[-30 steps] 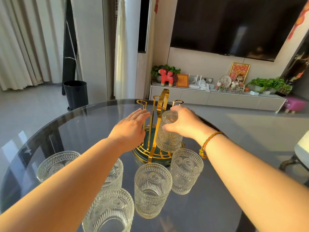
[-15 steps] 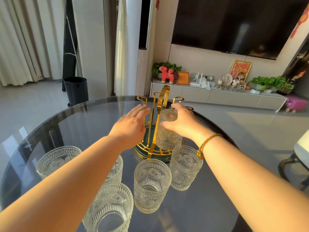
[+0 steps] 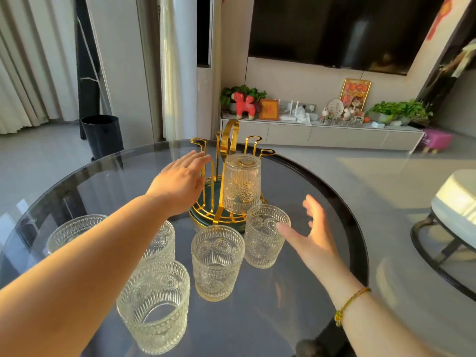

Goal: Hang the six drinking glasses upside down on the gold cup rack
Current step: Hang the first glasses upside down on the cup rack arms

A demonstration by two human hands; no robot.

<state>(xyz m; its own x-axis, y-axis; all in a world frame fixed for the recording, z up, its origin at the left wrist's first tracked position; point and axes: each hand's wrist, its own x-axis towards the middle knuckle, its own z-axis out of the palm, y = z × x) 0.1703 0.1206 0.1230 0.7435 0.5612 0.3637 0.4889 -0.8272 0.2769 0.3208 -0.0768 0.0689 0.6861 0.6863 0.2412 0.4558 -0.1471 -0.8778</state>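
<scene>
The gold cup rack (image 3: 226,150) with its dark green base stands at the far middle of the round glass table (image 3: 322,181). One embossed glass (image 3: 241,182) hangs upside down on a front prong. Several more glasses stand upright in front: one by the rack (image 3: 266,235), one in the middle (image 3: 217,261), a near one (image 3: 154,305), one partly behind my left arm (image 3: 161,240) and one at far left (image 3: 74,230). My left hand (image 3: 180,184) lies flat and open against the rack's left side. My right hand (image 3: 311,240) is open, fingers spread, just right of the nearest upright glass.
A black bin (image 3: 103,135) stands on the floor beyond the table at left. A low white cabinet (image 3: 322,132) with plants and ornaments runs along the far wall under a television. A round stool (image 3: 453,202) stands at the right.
My right hand has let go of the glass, which now hangs upside down on the rack, and has drawn back toward me and to the right. My left hand stays by the rack.
</scene>
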